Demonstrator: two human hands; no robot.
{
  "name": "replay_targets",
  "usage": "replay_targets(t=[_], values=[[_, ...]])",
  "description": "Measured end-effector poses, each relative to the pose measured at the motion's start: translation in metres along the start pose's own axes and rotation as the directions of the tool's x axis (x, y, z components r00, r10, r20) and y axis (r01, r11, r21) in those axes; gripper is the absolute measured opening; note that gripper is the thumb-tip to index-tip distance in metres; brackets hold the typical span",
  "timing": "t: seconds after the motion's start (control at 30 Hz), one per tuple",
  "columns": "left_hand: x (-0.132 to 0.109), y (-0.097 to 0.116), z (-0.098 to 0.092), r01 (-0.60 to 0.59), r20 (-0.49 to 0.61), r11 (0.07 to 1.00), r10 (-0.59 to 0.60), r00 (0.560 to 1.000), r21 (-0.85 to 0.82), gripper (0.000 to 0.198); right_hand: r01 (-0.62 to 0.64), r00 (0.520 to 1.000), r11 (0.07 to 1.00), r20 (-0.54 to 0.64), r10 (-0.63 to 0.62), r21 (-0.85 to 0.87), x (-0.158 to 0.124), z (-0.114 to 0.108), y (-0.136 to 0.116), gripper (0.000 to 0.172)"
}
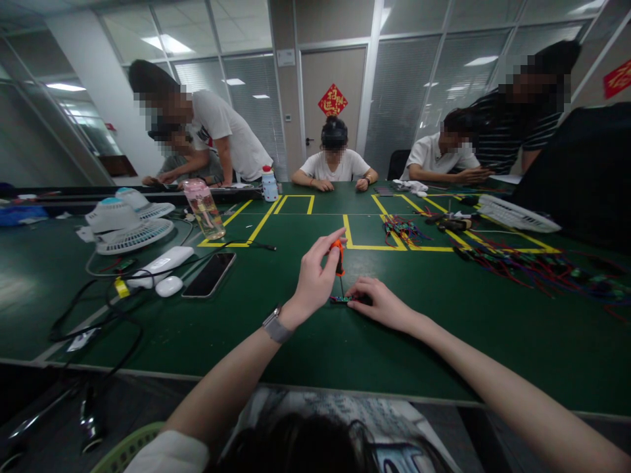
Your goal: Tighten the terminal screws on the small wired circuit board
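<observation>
My left hand point(318, 272) is closed round the orange and black handle of a screwdriver point(340, 265), which stands nearly upright. Its thin shaft runs down to a small green circuit board point(340, 299) lying on the green table top point(246, 341). The tip's exact contact point is too small to make out. Fingers of my right hand point(377, 302) pinch the board's right end, beside a dark part half hidden under the palm.
Left of my hands lie a phone point(210, 274), a white mouse-shaped case point(168, 286), cables and fans point(133, 226). A bottle point(204, 209) stands behind them. Wired boards point(404, 230) and a keyboard point(517, 213) lie to the right. Several people sit or stand across the table.
</observation>
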State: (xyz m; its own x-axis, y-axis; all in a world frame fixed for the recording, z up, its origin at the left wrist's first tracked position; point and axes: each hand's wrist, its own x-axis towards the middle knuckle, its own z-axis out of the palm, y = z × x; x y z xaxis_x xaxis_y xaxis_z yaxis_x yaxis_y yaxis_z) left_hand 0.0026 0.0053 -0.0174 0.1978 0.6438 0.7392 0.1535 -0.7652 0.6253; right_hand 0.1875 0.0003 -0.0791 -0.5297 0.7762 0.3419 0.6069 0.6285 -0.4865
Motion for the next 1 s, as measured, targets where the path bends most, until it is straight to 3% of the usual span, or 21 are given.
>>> replay_targets(t=[0.23,0.4,0.47,0.6,0.77,1.0], values=[[-0.0002,0.0037,-0.0016,-0.028,-0.070,0.987,0.040,0.997,0.160,0.018,0.011,1.000,1.000,-0.008,-0.011,0.001,0.0005,0.0007,0.0014,0.006],[-0.0006,0.0037,-0.0020,-0.032,-0.026,0.997,0.033,0.999,0.066,0.032,0.001,1.000,1.000,-0.003,-0.001,-0.004,0.0003,0.0006,0.0011,0.006],[-0.0004,0.0027,-0.0014,-0.029,-0.041,0.998,0.031,0.999,0.049,0.029,-0.003,1.000,1.000,0.001,0.003,-0.004,0.0002,0.0003,0.0006,0.006],[0.0002,0.0028,-0.0020,-0.011,-0.099,0.989,0.026,0.995,0.148,0.019,-0.005,1.000,1.000,0.001,0.005,0.000,0.0003,-0.0003,-0.0002,0.007],[0.0006,0.0022,-0.0026,-0.009,-0.058,0.994,0.015,0.998,0.112,0.033,-0.013,1.000,1.000,0.004,0.013,-0.004,0.0002,0.0004,0.0006,0.007],[0.0013,0.0020,-0.0030,-0.012,-0.101,0.974,0.036,0.994,0.227,0.020,0.001,1.000,1.000,-0.003,-0.001,0.010,-0.0002,0.0011,0.0017,0.005]])
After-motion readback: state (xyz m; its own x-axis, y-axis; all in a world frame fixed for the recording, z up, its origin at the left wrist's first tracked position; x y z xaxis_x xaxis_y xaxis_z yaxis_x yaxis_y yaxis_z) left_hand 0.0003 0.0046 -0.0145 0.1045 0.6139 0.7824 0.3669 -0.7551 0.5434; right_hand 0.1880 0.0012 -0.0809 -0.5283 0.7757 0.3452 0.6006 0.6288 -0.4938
